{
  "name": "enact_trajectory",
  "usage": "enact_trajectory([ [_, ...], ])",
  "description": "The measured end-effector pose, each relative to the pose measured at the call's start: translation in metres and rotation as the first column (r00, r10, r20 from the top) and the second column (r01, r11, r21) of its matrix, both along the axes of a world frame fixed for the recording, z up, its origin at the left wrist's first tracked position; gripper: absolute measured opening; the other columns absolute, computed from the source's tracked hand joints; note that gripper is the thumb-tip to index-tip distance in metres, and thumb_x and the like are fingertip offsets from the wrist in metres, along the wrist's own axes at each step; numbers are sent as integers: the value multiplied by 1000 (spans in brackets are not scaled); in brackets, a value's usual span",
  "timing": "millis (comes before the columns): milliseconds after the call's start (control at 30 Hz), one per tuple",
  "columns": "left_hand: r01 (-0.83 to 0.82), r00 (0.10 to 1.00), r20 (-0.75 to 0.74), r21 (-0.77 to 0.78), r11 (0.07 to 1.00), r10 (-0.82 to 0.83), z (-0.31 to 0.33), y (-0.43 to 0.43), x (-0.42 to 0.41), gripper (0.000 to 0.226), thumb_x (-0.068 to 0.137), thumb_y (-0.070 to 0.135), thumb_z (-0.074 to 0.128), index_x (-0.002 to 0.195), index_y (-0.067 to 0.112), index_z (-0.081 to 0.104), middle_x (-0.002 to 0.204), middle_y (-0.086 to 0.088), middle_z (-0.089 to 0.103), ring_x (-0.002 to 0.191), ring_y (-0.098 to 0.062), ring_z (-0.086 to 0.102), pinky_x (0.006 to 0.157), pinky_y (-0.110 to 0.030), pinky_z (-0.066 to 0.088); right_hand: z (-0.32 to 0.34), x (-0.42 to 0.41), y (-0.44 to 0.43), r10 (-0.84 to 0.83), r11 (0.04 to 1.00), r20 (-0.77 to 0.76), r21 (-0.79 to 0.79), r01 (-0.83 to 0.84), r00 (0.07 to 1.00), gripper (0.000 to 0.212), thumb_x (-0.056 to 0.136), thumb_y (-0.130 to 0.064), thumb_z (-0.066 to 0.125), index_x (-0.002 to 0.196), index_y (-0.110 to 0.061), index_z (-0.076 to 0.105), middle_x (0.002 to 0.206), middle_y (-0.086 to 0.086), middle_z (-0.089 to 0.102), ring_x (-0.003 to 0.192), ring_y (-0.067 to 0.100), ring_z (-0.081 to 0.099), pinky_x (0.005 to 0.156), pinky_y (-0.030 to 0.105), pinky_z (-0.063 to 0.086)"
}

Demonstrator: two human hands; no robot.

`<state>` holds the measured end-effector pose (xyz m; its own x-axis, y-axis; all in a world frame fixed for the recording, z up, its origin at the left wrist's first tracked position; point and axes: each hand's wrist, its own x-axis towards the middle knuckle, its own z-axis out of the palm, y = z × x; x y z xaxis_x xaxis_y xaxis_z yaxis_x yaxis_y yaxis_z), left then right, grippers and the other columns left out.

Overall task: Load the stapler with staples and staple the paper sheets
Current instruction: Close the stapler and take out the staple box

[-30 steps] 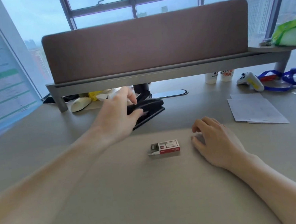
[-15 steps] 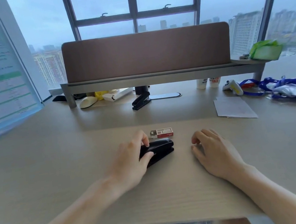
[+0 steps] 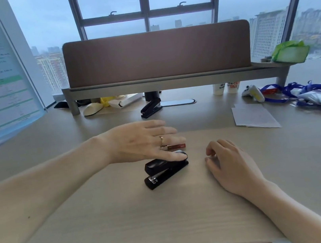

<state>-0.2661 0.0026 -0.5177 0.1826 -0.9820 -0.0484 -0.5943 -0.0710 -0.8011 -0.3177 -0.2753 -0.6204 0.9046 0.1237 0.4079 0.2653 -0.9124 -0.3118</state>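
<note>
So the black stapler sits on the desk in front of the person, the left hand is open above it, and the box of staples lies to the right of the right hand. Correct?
Not quite. In the head view the box of staples lies just behind the stapler, partly under the left hand, left of the right hand. The paper sheets lie off to the right. The rest holds.

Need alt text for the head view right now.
Left hand open, fingertips on a black stapler lying on the desk. A staple box lies just behind it, the right hand rests alongside, and paper sheets lie far right.
</note>
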Motion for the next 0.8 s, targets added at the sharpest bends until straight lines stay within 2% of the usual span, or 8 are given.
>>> enact_trajectory([
  [100,84,995,-48,23,996,-83,-12,-12,6,64,102,-5,40,157,29,39,165,-4,40,145,-28,48,119,-46,39,-1,2,0,5,1000,15,10,-6,1000,7,96,-31,59,99,-24,57,96,-10,58,103,19,58,78,34,47],
  [267,144,984,-113,24,989,-140,-26,-23,13,30,104,3,48,123,19,65,147,-2,60,138,-27,56,111,-42,46,-2,5,0,5,1000,24,10,-5,1000,7,95,-30,59,98,-24,58,97,-8,60,103,20,58,79,34,47],
  [367,36,981,-191,-22,999,-40,-18,-20,11,30,101,3,49,120,19,66,139,2,66,131,-24,60,108,-40,49,-3,5,0,6,1000,22,14,-7,1000,7,95,-31,59,98,-25,58,98,-9,60,103,20,58,79,34,47],
  [433,-133,947,-303,-58,989,109,-10,-20,5,27,100,16,48,120,23,64,131,6,68,126,-21,61,105,-38,49,-2,5,0,9,1000,15,20,-10,1000,7,96,-31,58,98,-25,57,98,-9,60,104,20,58,80,34,48],
  [533,-441,767,-578,-159,883,279,3,-18,-9,19,98,34,59,115,29,64,107,10,69,101,-15,65,85,-34,52,-1,4,0,10,999,2,33,-10,1000,7,97,-31,57,100,-24,58,99,-9,60,105,19,57,84,36,49],
  [667,-673,518,-834,-258,694,192,6,-18,-21,14,94,34,73,106,31,66,79,16,64,74,2,59,63,-14,41,-1,2,-1,3,999,4,32,-3,1000,7,97,-30,57,99,-23,58,100,-8,61,106,19,57,84,36,49],
  [733,-732,445,-885,-271,624,138,-3,-16,-26,14,93,37,75,104,33,66,80,16,66,73,4,61,64,-13,42,-2,2,-1,4,999,10,35,-4,1000,7,97,-30,57,98,-23,58,99,-8,62,105,19,57,82,35,49],
  [800,-775,387,-916,-263,575,104,-16,-13,-29,16,92,38,75,105,31,69,86,15,72,78,0,66,73,-23,52,-1,2,0,1,999,5,40,-2,1000,6,97,-30,57,97,-24,57,99,-8,61,105,19,56,79,34,47],
])
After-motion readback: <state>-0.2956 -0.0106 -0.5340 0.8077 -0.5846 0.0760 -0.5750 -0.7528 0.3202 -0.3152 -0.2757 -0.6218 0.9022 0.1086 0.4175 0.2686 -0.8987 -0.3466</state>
